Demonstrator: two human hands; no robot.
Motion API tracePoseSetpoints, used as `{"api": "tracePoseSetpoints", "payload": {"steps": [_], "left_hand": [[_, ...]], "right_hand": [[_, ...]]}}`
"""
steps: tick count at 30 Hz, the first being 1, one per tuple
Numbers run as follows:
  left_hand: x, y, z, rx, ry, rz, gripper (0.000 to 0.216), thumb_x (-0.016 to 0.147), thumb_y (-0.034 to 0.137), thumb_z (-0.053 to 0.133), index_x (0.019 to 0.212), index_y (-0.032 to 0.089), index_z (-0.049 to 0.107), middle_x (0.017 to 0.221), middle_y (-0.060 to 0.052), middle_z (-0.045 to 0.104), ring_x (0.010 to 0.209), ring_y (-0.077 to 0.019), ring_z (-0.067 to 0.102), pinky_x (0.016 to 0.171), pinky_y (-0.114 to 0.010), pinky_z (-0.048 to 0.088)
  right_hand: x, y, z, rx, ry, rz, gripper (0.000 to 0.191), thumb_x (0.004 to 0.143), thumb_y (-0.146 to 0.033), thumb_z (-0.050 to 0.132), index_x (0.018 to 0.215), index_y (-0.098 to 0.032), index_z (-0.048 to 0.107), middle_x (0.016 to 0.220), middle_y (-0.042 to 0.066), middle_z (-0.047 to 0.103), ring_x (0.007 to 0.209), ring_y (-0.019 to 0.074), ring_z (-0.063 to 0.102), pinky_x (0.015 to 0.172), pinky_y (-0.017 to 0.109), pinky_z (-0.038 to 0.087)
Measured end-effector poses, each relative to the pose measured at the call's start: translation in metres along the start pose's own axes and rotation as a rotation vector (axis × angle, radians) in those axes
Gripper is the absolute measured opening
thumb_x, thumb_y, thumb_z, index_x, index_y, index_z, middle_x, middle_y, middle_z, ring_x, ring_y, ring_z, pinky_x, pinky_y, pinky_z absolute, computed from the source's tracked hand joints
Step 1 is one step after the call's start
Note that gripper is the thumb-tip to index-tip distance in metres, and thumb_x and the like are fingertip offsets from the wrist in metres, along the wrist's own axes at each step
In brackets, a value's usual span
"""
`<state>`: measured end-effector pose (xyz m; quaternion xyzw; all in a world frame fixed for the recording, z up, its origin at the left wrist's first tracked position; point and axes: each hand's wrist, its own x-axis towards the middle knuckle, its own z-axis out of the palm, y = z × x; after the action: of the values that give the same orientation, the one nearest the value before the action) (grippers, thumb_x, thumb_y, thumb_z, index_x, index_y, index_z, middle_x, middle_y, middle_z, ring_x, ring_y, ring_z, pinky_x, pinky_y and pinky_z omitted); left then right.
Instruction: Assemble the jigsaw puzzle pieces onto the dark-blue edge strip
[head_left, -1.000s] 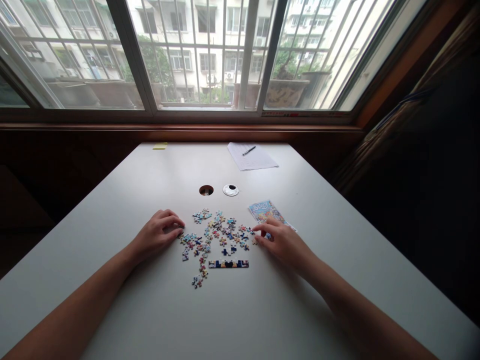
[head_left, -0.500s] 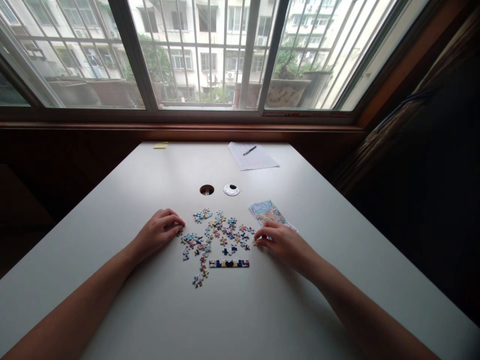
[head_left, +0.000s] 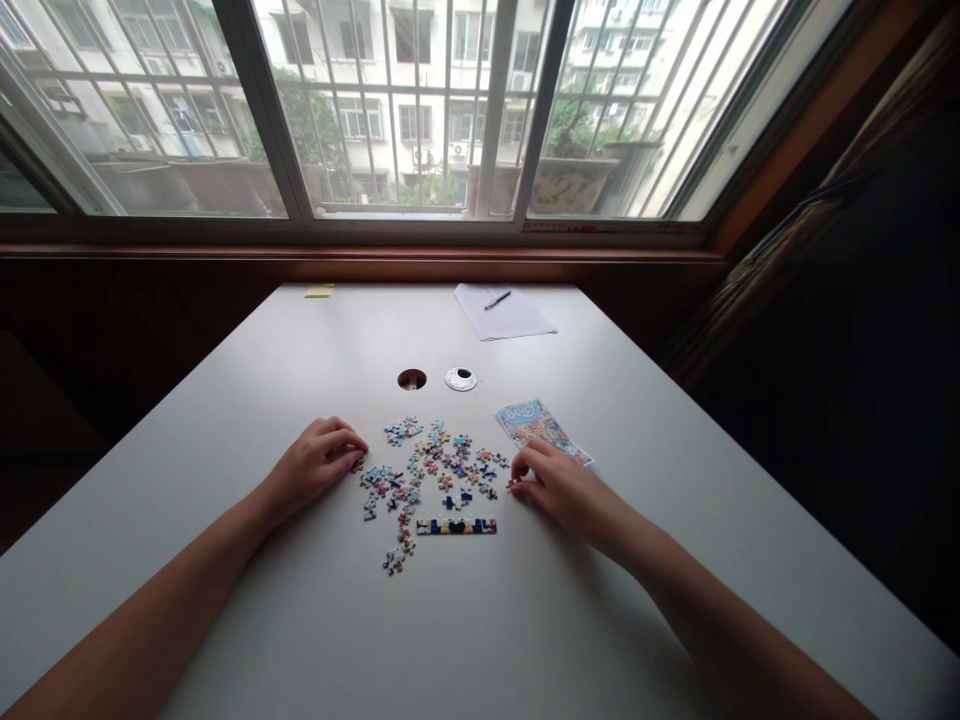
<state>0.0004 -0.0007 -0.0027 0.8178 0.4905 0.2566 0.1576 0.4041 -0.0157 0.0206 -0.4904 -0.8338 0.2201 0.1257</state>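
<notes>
Loose jigsaw puzzle pieces (head_left: 411,482) lie in a scattered heap on the white table. Below the heap, a joined strip of puzzle pieces (head_left: 457,527) lies flat, dark blue and yellow with a heart-like dark shape. My left hand (head_left: 319,460) rests at the heap's left edge, its fingers curled together over a puzzle piece (head_left: 357,466) that is partly hidden. At the right edge, my right hand (head_left: 555,483) pinches a small puzzle piece (head_left: 513,485) between thumb and fingertips, low over the table.
A colourful picture sheet (head_left: 541,428) lies just beyond my right hand. Farther back are a round cable hole (head_left: 412,380), its loose cover (head_left: 460,379), papers (head_left: 510,318) with a pen (head_left: 497,300), and a yellow note (head_left: 319,291). A barred window stands behind the table (head_left: 480,640).
The fingers of my right hand have shifted slightly around the small piece. My left hand stays in place. The whole view has moved a little.
</notes>
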Motion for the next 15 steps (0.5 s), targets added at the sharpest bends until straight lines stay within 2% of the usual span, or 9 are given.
{"api": "tracePoseSetpoints", "payload": {"steps": [7,10,15], "left_hand": [[0.000,-0.001,0.000,0.004,-0.005,0.003,0.020,0.095,0.036,0.057,0.098,0.025,0.073,0.103,-0.005,0.065,0.096,-0.0213,0.057,0.086,-0.033,0.047],[0.000,0.000,0.000,0.000,-0.009,0.001,0.021,0.095,0.037,0.056,0.098,0.025,0.073,0.103,-0.005,0.065,0.097,-0.0215,0.057,0.086,-0.033,0.048],[0.000,-0.001,-0.001,-0.002,-0.021,-0.015,0.023,0.096,0.038,0.054,0.099,0.025,0.073,0.105,-0.006,0.064,0.099,-0.0219,0.057,0.086,-0.032,0.050]], "right_hand": [[-0.004,-0.016,0.000,-0.217,0.056,-0.087,0.007,0.094,-0.014,0.058,0.089,-0.019,0.061,0.095,0.003,0.062,0.086,0.0172,0.060,0.076,0.028,0.043],[-0.010,-0.029,-0.002,-0.370,0.020,-0.132,0.013,0.096,-0.012,0.053,0.089,-0.018,0.063,0.094,0.005,0.063,0.086,0.0182,0.059,0.075,0.028,0.042],[-0.024,-0.054,-0.003,-0.555,-0.020,-0.175,0.018,0.088,-0.001,0.055,0.087,-0.017,0.063,0.091,0.006,0.063,0.079,0.0188,0.057,0.070,0.030,0.039]]}}
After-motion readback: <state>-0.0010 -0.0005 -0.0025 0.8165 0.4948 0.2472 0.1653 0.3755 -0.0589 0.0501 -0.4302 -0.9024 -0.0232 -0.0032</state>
